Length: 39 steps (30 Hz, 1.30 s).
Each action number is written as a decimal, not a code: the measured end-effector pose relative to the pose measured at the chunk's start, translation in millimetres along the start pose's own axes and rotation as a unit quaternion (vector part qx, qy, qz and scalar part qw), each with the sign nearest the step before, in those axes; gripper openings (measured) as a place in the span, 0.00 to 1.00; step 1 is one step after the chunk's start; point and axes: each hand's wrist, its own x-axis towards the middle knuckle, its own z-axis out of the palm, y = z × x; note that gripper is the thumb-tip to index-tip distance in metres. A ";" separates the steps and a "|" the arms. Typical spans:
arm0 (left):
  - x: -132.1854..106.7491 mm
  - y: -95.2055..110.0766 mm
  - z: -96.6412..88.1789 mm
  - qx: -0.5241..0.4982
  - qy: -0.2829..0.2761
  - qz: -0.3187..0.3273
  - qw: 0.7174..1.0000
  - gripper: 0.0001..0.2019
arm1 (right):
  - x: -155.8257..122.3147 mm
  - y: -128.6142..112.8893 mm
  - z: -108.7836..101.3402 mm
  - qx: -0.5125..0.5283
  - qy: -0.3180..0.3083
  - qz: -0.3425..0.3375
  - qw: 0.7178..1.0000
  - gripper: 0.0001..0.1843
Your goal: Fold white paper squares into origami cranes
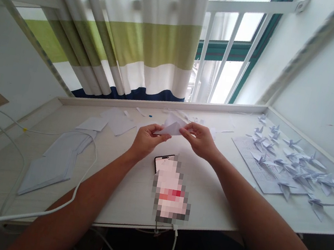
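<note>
1. Head view: the left hand point(149, 141) and the right hand point(199, 141) are raised above the middle of the surface point(129, 195), closer to its far edge than to its near edge.
2. Hand state: each hand forms a pinch between thumb and fingers. The hands stand slightly apart and grip opposite ends of a folded white paper point(171, 128), which is held above the surface.
3. Below the hands, toward the near edge, a smartphone point(169, 185) lies screen up with its display pixelated. A white charging cable point(173, 245) runs from its lower end and hangs below the near edge.
4. Right section: many white paper cranes point(294, 167) stand in a loose group along the right edge. Several rest on a printed sheet point(252, 162); others rest directly on the surface.
5. Left section: a stack of white paper point(51, 165) lies near the left edge, with loose white paper squares point(92, 124) beyond it, toward the far edge. A second white cable point(73, 199) loops across this section and passes over the near edge.
6. Far edge: small paper scraps point(141, 112) lie along it. A striped curtain point(148, 45) and a window point(226, 54) stand beyond.
</note>
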 end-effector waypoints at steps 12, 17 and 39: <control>2.2 -0.3 1.0 -0.051 -0.027 -0.009 0.998 0.26 | -2.8 -5.3 4.6 0.029 0.108 0.001 0.994 0.17; -0.4 0.7 2.3 -0.067 -0.118 -0.088 0.987 0.37 | -5.3 -9.1 6.4 0.061 0.096 0.018 0.993 0.20; 1.0 -0.8 0.3 -0.054 -0.078 -0.056 0.994 0.23 | -3.2 -2.2 5.2 0.214 -0.003 0.092 0.972 0.34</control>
